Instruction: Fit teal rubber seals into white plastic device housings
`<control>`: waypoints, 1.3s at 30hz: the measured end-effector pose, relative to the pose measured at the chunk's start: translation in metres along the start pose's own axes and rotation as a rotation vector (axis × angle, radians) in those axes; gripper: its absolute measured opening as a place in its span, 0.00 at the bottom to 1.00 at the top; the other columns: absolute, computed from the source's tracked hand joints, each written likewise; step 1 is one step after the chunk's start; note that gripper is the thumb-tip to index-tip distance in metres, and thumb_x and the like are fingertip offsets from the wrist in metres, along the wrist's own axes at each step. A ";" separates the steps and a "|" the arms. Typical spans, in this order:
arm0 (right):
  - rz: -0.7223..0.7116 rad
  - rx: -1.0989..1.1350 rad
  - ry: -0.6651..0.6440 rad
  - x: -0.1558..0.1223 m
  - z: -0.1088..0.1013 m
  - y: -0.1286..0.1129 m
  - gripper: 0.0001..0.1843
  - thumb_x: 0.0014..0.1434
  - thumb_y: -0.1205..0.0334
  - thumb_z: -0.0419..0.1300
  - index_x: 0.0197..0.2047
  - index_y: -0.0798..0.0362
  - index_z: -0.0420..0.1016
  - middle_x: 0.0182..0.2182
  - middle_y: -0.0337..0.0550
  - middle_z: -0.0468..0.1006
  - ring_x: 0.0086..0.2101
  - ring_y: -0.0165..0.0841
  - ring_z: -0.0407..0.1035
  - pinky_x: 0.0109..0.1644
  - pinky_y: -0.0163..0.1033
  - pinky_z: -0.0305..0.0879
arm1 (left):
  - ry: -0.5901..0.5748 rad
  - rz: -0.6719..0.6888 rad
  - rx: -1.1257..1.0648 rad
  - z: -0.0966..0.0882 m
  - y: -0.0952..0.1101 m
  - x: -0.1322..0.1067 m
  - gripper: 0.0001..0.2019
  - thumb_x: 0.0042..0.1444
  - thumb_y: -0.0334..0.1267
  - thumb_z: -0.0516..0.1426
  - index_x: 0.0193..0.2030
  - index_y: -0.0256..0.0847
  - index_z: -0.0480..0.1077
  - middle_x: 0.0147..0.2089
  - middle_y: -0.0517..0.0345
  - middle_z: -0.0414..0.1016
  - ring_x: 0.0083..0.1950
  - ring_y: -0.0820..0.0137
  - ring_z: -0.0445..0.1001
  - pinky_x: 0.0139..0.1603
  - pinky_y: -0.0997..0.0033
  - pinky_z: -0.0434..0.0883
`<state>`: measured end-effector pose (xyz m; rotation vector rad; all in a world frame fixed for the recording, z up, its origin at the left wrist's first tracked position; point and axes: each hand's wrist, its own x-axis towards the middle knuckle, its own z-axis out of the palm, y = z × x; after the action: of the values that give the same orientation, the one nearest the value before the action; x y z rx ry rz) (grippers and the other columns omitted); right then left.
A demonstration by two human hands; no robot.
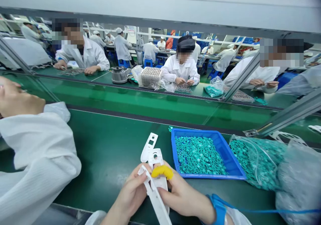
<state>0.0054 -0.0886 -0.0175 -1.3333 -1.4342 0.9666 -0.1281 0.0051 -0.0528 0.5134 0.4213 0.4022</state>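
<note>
My left hand (132,192) pinches the end of a long, narrow white plastic casing piece (156,201), which runs down toward me. With a yellow cover on one finger, my right hand (182,191) grips a second white plastic housing (155,154) that has a round hole near its top. The two pieces are close together and overlap from here; I cannot tell whether they are joined. Just beyond, another white plastic housing (147,150) with a round and a square opening lies on the green table (105,158). A blue wrist strap (217,209) circles my right wrist.
A blue tray (210,176) of small teal rings stands right of my hands. Beside it are a bag of teal rings (263,161) and a clear plastic bag (301,181). A co-worker's sleeve (40,161) reaches in at left. Several people work beyond the metal frame (240,76).
</note>
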 end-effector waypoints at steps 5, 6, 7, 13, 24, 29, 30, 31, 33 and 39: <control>0.220 0.207 -0.144 -0.028 -0.003 -0.010 0.23 0.53 0.70 0.60 0.52 0.46 0.67 0.42 0.42 0.72 0.44 0.33 0.69 0.45 0.38 0.68 | -0.005 -0.103 -0.068 0.015 -0.011 0.009 0.10 0.42 0.38 0.66 0.31 0.38 0.75 0.37 0.54 0.76 0.45 0.62 0.74 0.44 0.68 0.69; 0.271 0.271 -0.178 -0.035 -0.005 -0.010 0.25 0.53 0.68 0.60 0.54 0.46 0.65 0.40 0.41 0.73 0.41 0.33 0.71 0.42 0.37 0.69 | 0.020 -0.126 -0.045 0.015 -0.012 0.010 0.10 0.43 0.38 0.66 0.32 0.37 0.75 0.37 0.52 0.77 0.47 0.62 0.74 0.45 0.68 0.69; 0.313 0.305 -0.186 -0.041 -0.009 -0.008 0.25 0.54 0.66 0.60 0.56 0.45 0.63 0.39 0.41 0.73 0.39 0.32 0.72 0.40 0.37 0.70 | 0.045 -0.142 -0.014 0.016 -0.013 0.010 0.11 0.44 0.38 0.66 0.34 0.36 0.76 0.37 0.51 0.77 0.47 0.62 0.74 0.44 0.69 0.69; 0.246 -0.822 0.106 -0.039 -0.098 0.024 0.16 0.64 0.67 0.45 0.48 0.54 0.71 0.45 0.51 0.73 0.46 0.37 0.70 0.51 0.44 0.67 | -0.086 -0.252 0.094 0.028 -0.010 -0.008 0.18 0.43 0.41 0.67 0.40 0.36 0.76 0.43 0.47 0.77 0.45 0.62 0.76 0.45 0.68 0.68; 0.203 -1.264 -0.272 0.003 -0.152 0.061 0.10 0.59 0.68 0.53 0.33 0.55 0.76 0.37 0.50 0.73 0.37 0.39 0.71 0.39 0.40 0.67 | 0.013 -0.228 0.407 0.042 -0.020 0.007 0.26 0.38 0.52 0.66 0.37 0.34 0.68 0.27 0.53 0.75 0.28 0.67 0.74 0.30 0.72 0.65; 0.199 -1.276 -0.260 -0.001 -0.155 0.065 0.09 0.58 0.70 0.53 0.38 0.57 0.75 0.39 0.51 0.73 0.39 0.39 0.71 0.41 0.40 0.67 | 0.084 -0.135 0.406 0.046 -0.013 0.021 0.21 0.37 0.46 0.65 0.35 0.36 0.66 0.36 0.56 0.72 0.31 0.67 0.76 0.31 0.72 0.65; 0.201 -1.274 -0.264 -0.001 -0.155 0.065 0.09 0.56 0.71 0.55 0.38 0.57 0.75 0.39 0.51 0.73 0.39 0.40 0.71 0.41 0.41 0.67 | 0.084 -0.130 0.413 0.047 -0.013 0.021 0.21 0.37 0.44 0.65 0.36 0.36 0.66 0.36 0.56 0.72 0.31 0.67 0.76 0.31 0.72 0.65; 0.204 -1.271 -0.267 -0.001 -0.154 0.066 0.09 0.55 0.72 0.56 0.38 0.57 0.75 0.39 0.50 0.74 0.39 0.40 0.71 0.41 0.41 0.67 | 0.091 -0.131 0.425 0.048 -0.014 0.021 0.20 0.37 0.43 0.64 0.37 0.37 0.66 0.34 0.56 0.72 0.32 0.67 0.75 0.31 0.73 0.64; 0.215 -1.258 -0.263 0.000 -0.153 0.067 0.07 0.53 0.72 0.57 0.34 0.56 0.75 0.36 0.50 0.75 0.37 0.40 0.72 0.39 0.41 0.67 | 0.115 -0.153 0.458 0.050 -0.015 0.021 0.22 0.38 0.41 0.63 0.41 0.37 0.65 0.30 0.57 0.74 0.31 0.68 0.74 0.30 0.73 0.63; 0.224 -1.154 -0.141 0.005 -0.154 0.062 0.04 0.54 0.69 0.58 0.31 0.56 0.75 0.31 0.48 0.77 0.32 0.38 0.73 0.36 0.39 0.67 | 0.130 -0.218 0.505 0.054 -0.015 0.020 0.27 0.37 0.41 0.60 0.46 0.36 0.63 0.26 0.55 0.75 0.28 0.69 0.70 0.28 0.74 0.59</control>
<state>0.1708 -0.0837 -0.0354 -2.3009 -2.0977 0.2928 -0.0815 -0.0182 -0.0235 0.9243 0.7044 0.1135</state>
